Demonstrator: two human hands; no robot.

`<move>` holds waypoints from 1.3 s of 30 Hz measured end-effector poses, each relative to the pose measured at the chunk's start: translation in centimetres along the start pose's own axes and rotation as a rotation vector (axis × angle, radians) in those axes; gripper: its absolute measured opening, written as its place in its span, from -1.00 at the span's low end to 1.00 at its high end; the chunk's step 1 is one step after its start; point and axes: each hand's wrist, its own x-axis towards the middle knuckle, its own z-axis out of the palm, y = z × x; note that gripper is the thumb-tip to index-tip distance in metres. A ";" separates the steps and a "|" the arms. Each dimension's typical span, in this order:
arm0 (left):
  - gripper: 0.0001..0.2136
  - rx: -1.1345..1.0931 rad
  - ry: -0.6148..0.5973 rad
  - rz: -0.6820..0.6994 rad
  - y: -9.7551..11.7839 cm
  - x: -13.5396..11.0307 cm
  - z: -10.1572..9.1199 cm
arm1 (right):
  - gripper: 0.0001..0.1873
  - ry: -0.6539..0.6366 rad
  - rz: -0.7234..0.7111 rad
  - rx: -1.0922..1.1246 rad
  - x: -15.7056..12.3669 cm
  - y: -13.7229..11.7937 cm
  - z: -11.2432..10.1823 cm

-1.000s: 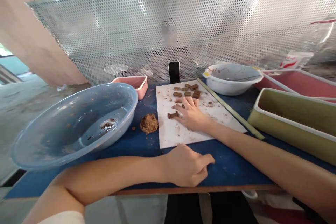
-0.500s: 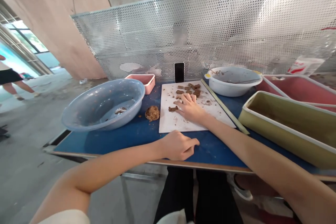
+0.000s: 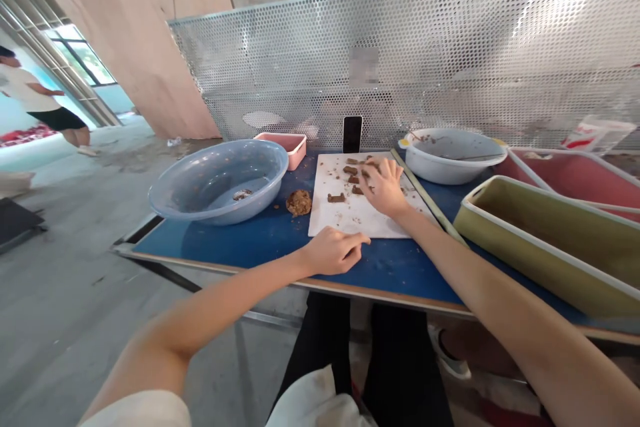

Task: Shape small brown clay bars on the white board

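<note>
My right hand (image 3: 386, 188) reaches over a white board (image 3: 325, 220), fingers spread and bent down among several small brown clay-like pieces (image 3: 350, 171) at its far side. Whether the fingertips touch a piece is hidden. A single bone-shaped brown piece (image 3: 336, 198) lies nearer me, left of this hand, with crumbs scattered around. My left hand (image 3: 334, 251) rests at the board's near edge, loosely curled with the index finger poking out and nothing visible in it. Left of the board sits a rough brown lump (image 3: 299, 203) on the blue tabletop (image 3: 250, 240).
A large blue basin (image 3: 215, 210) and a small pink box (image 3: 297, 157) stand left. A phone (image 3: 353, 135) leans upright behind the board. To the right are a pale strip (image 3: 425, 197), white basin (image 3: 453, 170), olive trough (image 3: 540, 247) and red trough (image 3: 590, 177). Someone (image 3: 45, 100) walks far left.
My right hand has moved right and away from me, off the bone-shaped piece, which now lies uncovered on the board. My left hand stays curled by the near edge. The view has shifted slightly.
</note>
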 end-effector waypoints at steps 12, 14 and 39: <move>-0.66 0.499 0.118 -0.331 -2.0 0.8 -1.4 | -0.56 0.177 0.227 0.034 -0.1 1.9 0.7; -0.68 0.560 0.107 -0.411 -3.4 1.3 -2.7 | -0.54 0.169 0.236 0.027 -0.2 1.9 0.6; -0.60 0.471 -0.048 -0.992 -10.7 2.9 -4.0 | -0.50 0.091 0.148 0.051 -0.3 0.3 0.3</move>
